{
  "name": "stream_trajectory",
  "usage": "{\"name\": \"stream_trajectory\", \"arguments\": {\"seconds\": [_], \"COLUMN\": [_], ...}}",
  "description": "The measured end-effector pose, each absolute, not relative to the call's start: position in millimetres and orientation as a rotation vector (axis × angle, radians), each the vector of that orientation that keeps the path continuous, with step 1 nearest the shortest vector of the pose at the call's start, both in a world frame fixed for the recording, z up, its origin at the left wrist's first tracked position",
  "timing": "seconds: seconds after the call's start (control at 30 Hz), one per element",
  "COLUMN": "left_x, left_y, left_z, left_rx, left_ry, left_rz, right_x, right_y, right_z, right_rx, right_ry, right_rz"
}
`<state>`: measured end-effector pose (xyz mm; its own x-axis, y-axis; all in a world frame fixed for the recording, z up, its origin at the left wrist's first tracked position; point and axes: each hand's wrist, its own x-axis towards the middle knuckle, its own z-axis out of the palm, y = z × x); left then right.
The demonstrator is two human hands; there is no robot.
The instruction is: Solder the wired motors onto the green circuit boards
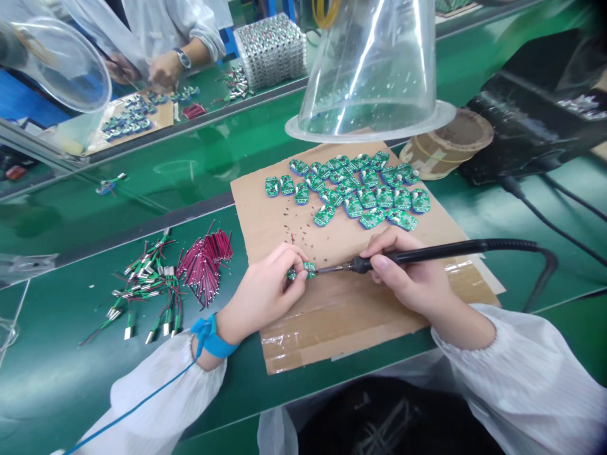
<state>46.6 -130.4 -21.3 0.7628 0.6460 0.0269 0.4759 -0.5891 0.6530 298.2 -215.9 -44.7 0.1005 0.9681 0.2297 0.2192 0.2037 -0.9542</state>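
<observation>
My left hand [265, 287], with a blue strap at its wrist, pinches a small green circuit board [309, 268] over the cardboard sheet [341, 309]. In my right hand [412, 272] is a black soldering iron [441, 251]; its metal tip points left and meets the board's right edge. Several green boards [353, 205] lie grouped on the upper part of the cardboard. Dark specks are scattered between them and my left hand.
Left of the cardboard lie red wires [206, 265] and small connectors with green and red leads [152, 278]. A clear funnel hood [370, 76] hangs above the boards. Behind it stand a round tub [448, 142] and a black case [531, 120]. Across the divider, a person's hands [165, 68] work.
</observation>
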Motion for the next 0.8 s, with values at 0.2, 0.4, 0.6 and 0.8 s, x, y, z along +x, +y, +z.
{"name": "stream_trajectory", "arguments": {"seconds": [0.2, 0.4, 0.6, 0.8], "left_x": [46.4, 46.7, 46.8, 46.2], "left_y": [-131.3, -131.3, -131.3, -131.4], "left_z": [-21.9, -22.1, -21.9, -22.3], "left_rx": [2.309, 2.302, 2.291, 2.291], "left_ry": [0.839, 0.851, 0.850, 0.855], "left_rz": [0.348, 0.346, 0.345, 0.337], "right_x": [297.7, 297.7, 297.9, 298.5], "right_y": [-215.6, -215.6, -215.6, -215.7], "right_z": [-44.1, -42.2, -42.4, -43.5], "right_rx": [-1.236, -1.239, -1.252, -1.238], "right_ry": [-1.357, -1.368, -1.370, -1.382], "right_rz": [0.863, 0.842, 0.832, 0.846]}}
